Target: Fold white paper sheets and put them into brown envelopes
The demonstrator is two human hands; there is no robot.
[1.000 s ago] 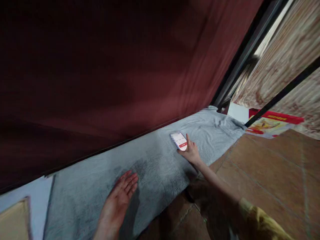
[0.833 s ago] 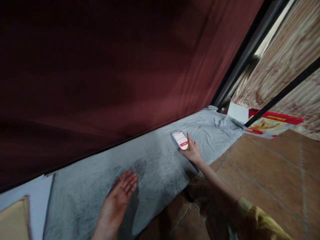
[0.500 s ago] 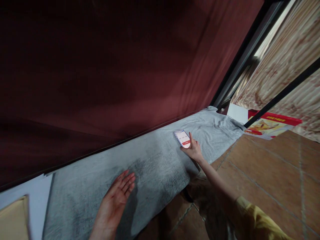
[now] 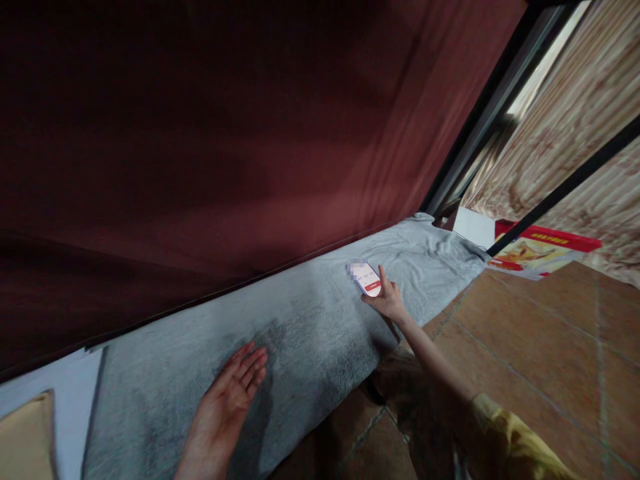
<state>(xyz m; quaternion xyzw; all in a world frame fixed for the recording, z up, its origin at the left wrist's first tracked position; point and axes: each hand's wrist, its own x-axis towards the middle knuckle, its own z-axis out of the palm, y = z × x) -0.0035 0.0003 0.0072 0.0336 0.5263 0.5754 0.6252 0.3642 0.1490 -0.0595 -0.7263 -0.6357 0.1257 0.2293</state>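
My right hand grips the lower end of a smartphone, with fingers along its edges. The phone's lit screen faces up and shows a row of digits above a red button; its upper left part is blurred out. Phone and hand are over a grey fleece cloth. My left hand is held out over the nearer part of the cloth, palm turned up, fingers stretched and slightly curled. Nothing lies in it.
A dark red fabric panel rises behind the cloth. At the lower left, a tan flat item lies on a white surface. A black pole, a red printed box and brown floor tiles are to the right.
My left hand has shifted very slightly left and down in the view. My right hand and the phone stay almost in place.
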